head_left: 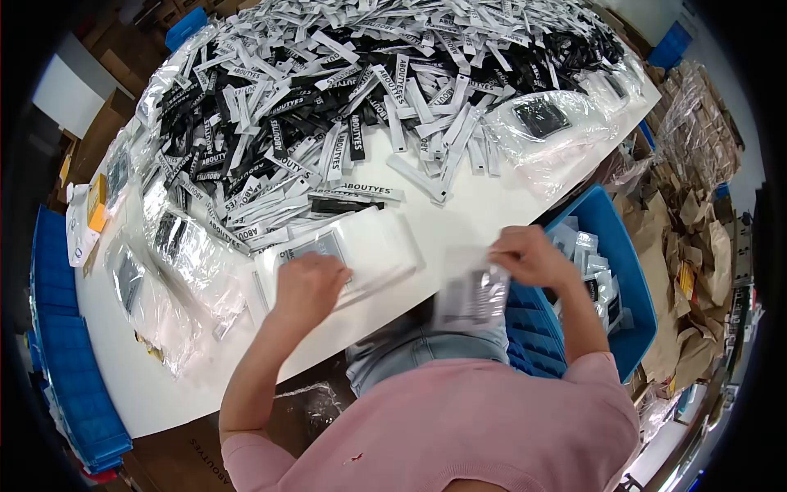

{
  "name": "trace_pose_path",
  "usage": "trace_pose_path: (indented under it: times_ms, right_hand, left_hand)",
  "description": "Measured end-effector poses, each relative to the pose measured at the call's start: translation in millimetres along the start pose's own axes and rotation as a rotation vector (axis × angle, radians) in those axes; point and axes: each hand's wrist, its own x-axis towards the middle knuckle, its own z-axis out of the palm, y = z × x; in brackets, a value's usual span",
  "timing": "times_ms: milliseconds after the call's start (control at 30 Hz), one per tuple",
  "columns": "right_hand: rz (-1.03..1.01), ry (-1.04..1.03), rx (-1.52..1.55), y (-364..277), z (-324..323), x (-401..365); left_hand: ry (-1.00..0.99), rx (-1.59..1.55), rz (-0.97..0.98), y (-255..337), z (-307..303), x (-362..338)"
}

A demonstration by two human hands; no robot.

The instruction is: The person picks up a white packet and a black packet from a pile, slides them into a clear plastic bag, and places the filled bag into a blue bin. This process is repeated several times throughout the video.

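Note:
My left hand [307,283] rests with curled fingers on a stack of white and clear plastic bags [381,246] with a grey printed panel. What its fingertips grip, if anything, is hidden. By its top corner, my right hand [529,252] pinches a clear plastic bag [474,297] with dark print, hanging over the table's front edge and smeared by motion. Just beyond the stack lies a large heap of slim white and black packets [357,135] lettered ABOUTYES.
A blue bin [627,262] holding filled packets stands at my right, beside crumpled brown paper [684,279]. Clear plastic bags [176,262] lie at the left of the white table [123,394]; others [549,131] lie at the right. Blue bins [70,344] line the left edge.

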Motion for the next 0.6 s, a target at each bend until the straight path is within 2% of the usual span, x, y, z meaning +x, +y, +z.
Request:
trace_pose_path:
  times_ms: [33,67,133,167,233,267,300,333,367,433,500,533,567,600]
  right_hand:
    - [0.288,-0.157,-0.225,16,-36,-26]
    - [0.577,-0.311,-0.446,25,-66,-47]
    - [0.390,0.171,-0.832,12,-79,-65]
    - [0.578,0.199,-0.855,12,-79,-60]
    - [0.539,0.291,-0.473,23,-56,-25]
    - [0.376,0.260,-0.374,28,-34,-1]
    - [0.212,0.227,-0.275,30,-10,25]
    - [0.041,0.211,-0.352,25,12,54]
    - [0.007,0.227,-0.315,24,34,82]
    - [0.046,0.190,-0.517,32,64,135]
    - [0.086,0.181,-0.501,40,78,164]
    - [0.134,0.161,-0.491,46,81,177]
    - [0.126,0.177,-0.487,59,87,191]
    - [0.071,0.285,-0.349,75,93,206]
  left_hand:
    - [-0.132,-0.047,-0.203,-11,-12,-8]
    - [-0.128,-0.044,-0.191,-17,-16,-13]
    - [-0.074,-0.185,-0.276,-19,-20,-21]
    - [-0.198,-0.178,-0.297,-14,-16,-21]
    - [-0.179,-0.086,-0.223,-1,6,-10]
    - [-0.159,0.006,-0.156,6,16,-3]
    - [-0.306,0.073,-0.219,14,19,7]
    - [-0.302,0.081,-0.216,18,21,14]
    - [-0.334,0.080,-0.238,20,23,18]
    - [-0.364,0.092,-0.263,15,23,15]
    - [-0.176,-0.027,-0.102,-2,22,2]
    - [-0.173,-0.009,-0.096,-8,21,-4]
    - [-0.144,-0.214,-0.198,-13,20,-13]
    - [-0.114,-0.420,-0.297,-17,20,-23]
